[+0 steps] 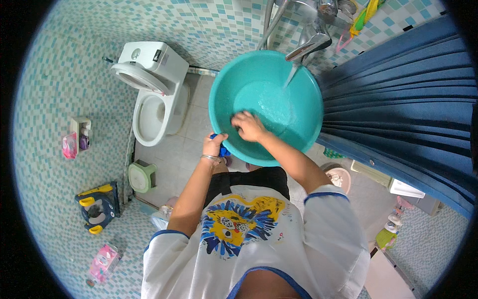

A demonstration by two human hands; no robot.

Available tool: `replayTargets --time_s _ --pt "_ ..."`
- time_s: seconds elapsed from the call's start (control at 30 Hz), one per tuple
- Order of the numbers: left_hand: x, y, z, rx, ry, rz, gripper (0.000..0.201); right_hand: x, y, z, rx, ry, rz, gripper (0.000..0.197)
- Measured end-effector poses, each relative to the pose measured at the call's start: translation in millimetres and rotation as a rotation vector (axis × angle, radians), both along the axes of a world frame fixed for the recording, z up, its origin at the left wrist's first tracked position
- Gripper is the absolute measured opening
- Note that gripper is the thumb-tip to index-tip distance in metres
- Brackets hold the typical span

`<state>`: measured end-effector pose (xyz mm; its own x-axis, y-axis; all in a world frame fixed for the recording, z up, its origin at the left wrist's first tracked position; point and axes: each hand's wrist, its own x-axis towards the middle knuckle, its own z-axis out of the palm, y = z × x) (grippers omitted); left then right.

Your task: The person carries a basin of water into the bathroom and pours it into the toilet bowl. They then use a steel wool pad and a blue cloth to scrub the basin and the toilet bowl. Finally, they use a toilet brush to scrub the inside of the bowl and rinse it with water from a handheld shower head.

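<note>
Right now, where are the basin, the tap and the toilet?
basin (226, 84): head view, bare inner wall on its left side.
tap (309, 42): head view, middle of the metal spout.
toilet (149, 117): head view, inside of the open bowl.

Basin (298, 129): smooth teal plastic, slightly glossy. Tap (308, 42): polished shiny metal. Toilet (154, 94): glossy white ceramic. Walls (55, 89): small glazed mosaic tile. Curtain (408, 94): pleated matt blue cloth.
</note>
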<state>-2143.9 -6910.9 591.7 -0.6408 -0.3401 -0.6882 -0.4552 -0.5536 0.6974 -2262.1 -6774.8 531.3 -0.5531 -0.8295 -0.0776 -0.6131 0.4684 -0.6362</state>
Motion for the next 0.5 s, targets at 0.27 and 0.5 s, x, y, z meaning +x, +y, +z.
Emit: replayTargets --time_s 0.27,0.5 --pt "10 1 0 -0.003 0.045 -0.078 0.014 -77 59 -45 0.415 0.180 -0.662 0.036" --pt "8 -6 -7 -0.042 0.087 -0.016 0.014 1 1 6 0.064 0.095 0.185 0.035"
